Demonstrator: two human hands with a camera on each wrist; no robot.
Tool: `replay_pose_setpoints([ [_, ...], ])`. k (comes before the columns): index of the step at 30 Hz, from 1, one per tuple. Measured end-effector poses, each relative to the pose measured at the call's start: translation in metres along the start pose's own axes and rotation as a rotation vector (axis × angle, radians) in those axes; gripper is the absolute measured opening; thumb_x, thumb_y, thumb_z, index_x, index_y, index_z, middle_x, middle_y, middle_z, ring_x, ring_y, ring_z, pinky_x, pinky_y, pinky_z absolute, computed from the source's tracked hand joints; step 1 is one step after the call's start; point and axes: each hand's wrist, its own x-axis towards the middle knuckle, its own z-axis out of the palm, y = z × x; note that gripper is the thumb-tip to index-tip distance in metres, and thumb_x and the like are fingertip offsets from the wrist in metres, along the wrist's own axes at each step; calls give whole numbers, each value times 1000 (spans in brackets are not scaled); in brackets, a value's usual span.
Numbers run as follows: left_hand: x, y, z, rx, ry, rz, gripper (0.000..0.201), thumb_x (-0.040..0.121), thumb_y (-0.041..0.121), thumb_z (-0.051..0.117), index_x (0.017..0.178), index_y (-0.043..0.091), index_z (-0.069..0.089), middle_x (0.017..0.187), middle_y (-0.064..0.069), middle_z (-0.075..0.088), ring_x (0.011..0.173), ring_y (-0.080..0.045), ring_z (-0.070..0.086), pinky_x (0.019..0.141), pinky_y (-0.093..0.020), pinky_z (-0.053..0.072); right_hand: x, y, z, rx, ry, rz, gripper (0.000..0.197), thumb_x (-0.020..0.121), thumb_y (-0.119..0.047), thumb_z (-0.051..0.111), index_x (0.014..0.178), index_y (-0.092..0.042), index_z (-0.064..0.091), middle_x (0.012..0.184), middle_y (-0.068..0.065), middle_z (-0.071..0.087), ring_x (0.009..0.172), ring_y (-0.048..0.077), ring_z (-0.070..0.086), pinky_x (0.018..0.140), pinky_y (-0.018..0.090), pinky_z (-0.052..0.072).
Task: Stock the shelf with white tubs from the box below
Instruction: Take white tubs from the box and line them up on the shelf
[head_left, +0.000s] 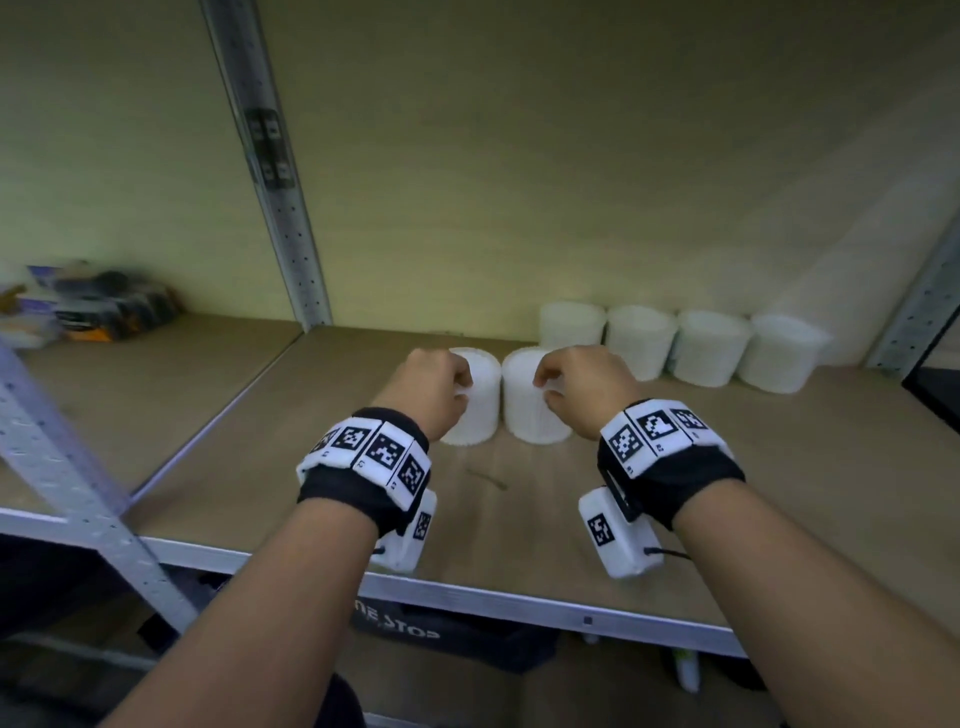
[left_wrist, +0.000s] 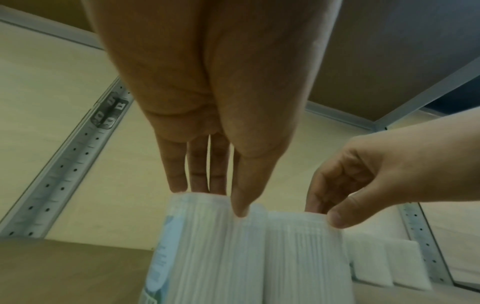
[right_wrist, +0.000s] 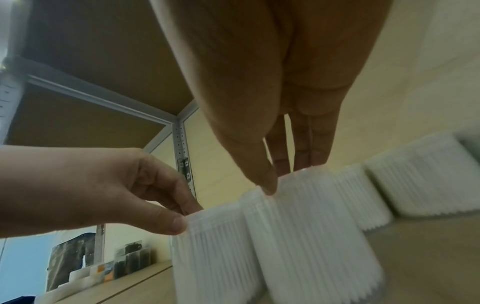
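Two ribbed white tubs stand side by side on the wooden shelf (head_left: 519, 509). My left hand (head_left: 462, 387) pinches the top rim of the left tub (head_left: 475, 415), thumb on the near side and fingers over the far side. My right hand (head_left: 545, 387) pinches the top of the right tub (head_left: 530, 421) the same way. The left wrist view shows my left hand (left_wrist: 221, 199) on its tub (left_wrist: 197, 246). In the right wrist view my right hand (right_wrist: 285, 179) holds its tub (right_wrist: 311, 226). Both tubs' bases look level with the shelf board, but blur hides whether they touch it.
Several more white tubs (head_left: 711, 345) line the back right of the shelf, close behind the right tub. A pale roll (head_left: 862, 270) leans in the right corner. A metal upright (head_left: 283, 208) stands at the left, with packets (head_left: 98, 306) beyond it. A dark box (head_left: 447, 634) sits below.
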Motion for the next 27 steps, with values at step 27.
replay_pose_setpoints([
  [27,133,-49,9,-21,75,5,25,89,14,61,111,9,70,120,-9,65,113,-24,58,92,-20,39,131,6,34,-74,51,-40,35,95,-6,42,123,-12,61,124,10,63,113,27,57,90,30,42],
])
